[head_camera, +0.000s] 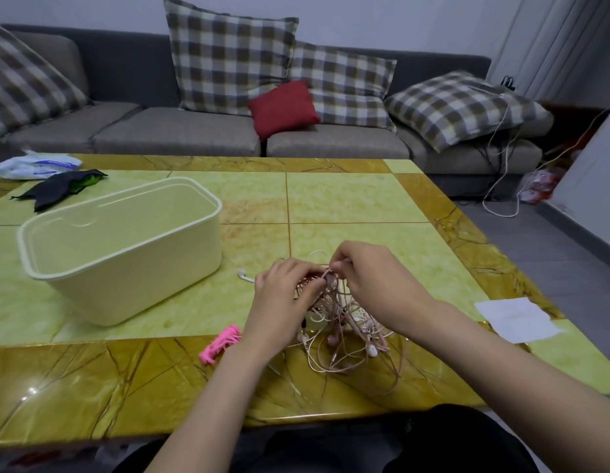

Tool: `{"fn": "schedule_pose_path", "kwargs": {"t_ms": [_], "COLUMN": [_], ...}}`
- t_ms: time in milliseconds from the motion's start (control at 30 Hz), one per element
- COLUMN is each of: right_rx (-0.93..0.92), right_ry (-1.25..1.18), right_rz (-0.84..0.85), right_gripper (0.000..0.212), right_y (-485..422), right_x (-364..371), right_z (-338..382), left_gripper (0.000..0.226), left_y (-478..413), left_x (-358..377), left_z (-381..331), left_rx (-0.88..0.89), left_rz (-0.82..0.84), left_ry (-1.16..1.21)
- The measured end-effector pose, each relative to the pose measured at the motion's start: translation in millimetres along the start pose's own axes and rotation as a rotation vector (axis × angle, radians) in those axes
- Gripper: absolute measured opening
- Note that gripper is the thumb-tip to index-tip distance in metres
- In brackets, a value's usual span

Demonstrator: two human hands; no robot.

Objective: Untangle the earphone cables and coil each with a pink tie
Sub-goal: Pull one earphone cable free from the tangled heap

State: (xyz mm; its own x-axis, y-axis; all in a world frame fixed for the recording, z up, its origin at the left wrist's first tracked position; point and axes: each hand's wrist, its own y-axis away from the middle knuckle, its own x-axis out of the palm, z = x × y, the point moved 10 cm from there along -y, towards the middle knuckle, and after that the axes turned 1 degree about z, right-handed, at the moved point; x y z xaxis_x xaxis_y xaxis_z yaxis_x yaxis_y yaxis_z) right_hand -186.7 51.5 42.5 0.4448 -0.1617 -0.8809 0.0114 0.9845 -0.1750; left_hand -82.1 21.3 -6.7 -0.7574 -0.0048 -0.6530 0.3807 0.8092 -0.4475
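In the head view, the top of the thin, pinkish-white tangled cables (344, 322) is hidden by both hands. Strands are pinched by the left hand (283, 295) and right hand (368, 281) on the glossy table (348, 199). Bunched pink ties (221, 343) are seen just left.

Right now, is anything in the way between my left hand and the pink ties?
Nothing visible. The pink ties lie on the table just left of your left wrist, with only bare tabletop between. Your left hand is gripping the earphone cables, so it would have to let go first.
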Motion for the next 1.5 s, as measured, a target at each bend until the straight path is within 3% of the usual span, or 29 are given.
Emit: {"fn": "schedule_pose_path", "kwargs": {"t_ms": [167, 333, 467, 567, 633, 733, 833, 1067, 1233, 1500], "right_rx": [-0.040, -0.019, 0.018, 0.030, 0.023, 0.009, 0.008, 0.036, 0.014, -0.019], "right_ry": [-0.079, -0.169, -0.070, -0.083, -0.149, -0.178, -0.175, -0.084, -0.037, -0.031], "right_rz": [-0.217, -0.406, -0.277, -0.154, -0.099, -0.056, -0.029, -0.012, 0.027, 0.016], "right_gripper": [0.013, 0.013, 0.014, 0.013, 0.011, 0.011, 0.010, 0.009, 0.007, 0.022], "right_y": [3, 4, 4, 7, 8, 7, 6, 7, 9, 11], "right_x": [-40, -73, -58, -38, -29, -20, -14, -6, 2, 6], "right_z": [10, 6, -3, -7, -6, -3, 0, -7, -6, 1], "left_gripper": [0.025, 0.031, 0.025, 0.041, 0.034, 0.019, 0.011, 0.022, 0.018, 0.019], "left_y": [-2, 3, 4, 0, -1, 2, 2, 0, 4, 5], "left_x": [-14, 3, 16, -4, -16, -2, 0, -11, -14, -3], "left_z": [18, 50, 47, 19, 6, 0, -1, 10, 17, 4], "left_rx": [-0.156, -0.377, -0.363, -0.207, -0.155, -0.188, -0.207, -0.321, -0.358, -0.361], "left_rz": [-0.089, 0.164, 0.207, 0.024, -0.042, 0.090, 0.112, -0.001, -0.066, 0.026], "left_ry": [-0.085, -0.308, -0.171, 0.056, 0.198, 0.437, 0.483, 0.712, 0.697, 0.725]}}
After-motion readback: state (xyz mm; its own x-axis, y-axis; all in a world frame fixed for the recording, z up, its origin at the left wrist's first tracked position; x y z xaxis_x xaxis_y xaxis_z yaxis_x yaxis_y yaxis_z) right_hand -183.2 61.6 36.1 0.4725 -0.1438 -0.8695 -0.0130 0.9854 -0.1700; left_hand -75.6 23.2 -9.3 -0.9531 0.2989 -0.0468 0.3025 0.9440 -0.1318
